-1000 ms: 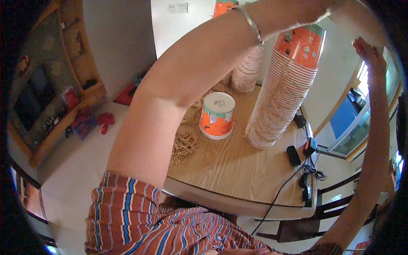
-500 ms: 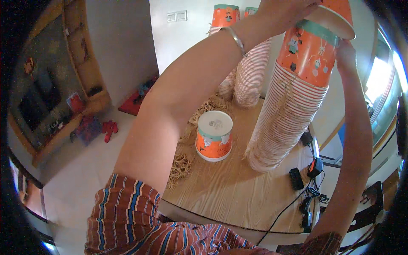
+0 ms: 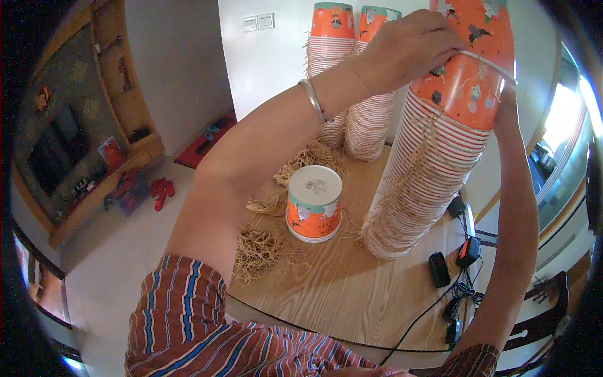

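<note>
wood-grain table (image 3: 352,289), pale wall (image 3: 264,69) behind. on the table stands a tall stack of upturned paper tubs (image 3: 433,169), near a lone upturned tub (image 3: 314,217) and tan fibre strands (image 3: 259,254). the left hand (image 3: 414,49) grasps the rim of an orange top tub (image 3: 480,31), mouth down over the stack's upper end. the right hand (image 3: 507,105) is beside the stack's right edge; whether its fingers grip, i cannot tell.
</note>
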Demonstrator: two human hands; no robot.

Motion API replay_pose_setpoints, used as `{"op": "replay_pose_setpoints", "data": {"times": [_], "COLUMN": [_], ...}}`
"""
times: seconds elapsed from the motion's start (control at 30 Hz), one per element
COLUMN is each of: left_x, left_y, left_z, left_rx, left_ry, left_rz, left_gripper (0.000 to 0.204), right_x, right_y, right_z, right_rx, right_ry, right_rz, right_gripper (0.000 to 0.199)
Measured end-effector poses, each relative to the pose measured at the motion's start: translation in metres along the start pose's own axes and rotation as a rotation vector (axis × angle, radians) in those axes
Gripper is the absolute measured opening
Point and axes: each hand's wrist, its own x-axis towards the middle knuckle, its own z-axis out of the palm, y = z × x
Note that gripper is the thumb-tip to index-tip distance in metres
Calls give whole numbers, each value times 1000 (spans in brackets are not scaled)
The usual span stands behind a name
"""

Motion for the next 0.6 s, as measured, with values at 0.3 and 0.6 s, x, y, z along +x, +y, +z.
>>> {"op": "replay_pose_setpoints", "data": {"times": [0.3, 0.6], "left_x": [-8, -13], "left_y": [7, 9], "left_z": [-1, -8], "left_rx": [-68, -123], "left_ry": [53, -55], "left_rz": [-70, -147], "left_gripper": [21, 26], "right_x": [-21, -9], "right_y": [-1, 21], "right_z": [15, -21], "right_rx": [-68, -246], "right_ry": [40, -134], "right_rz": [101, -6], "right_gripper": [35, 33]}}
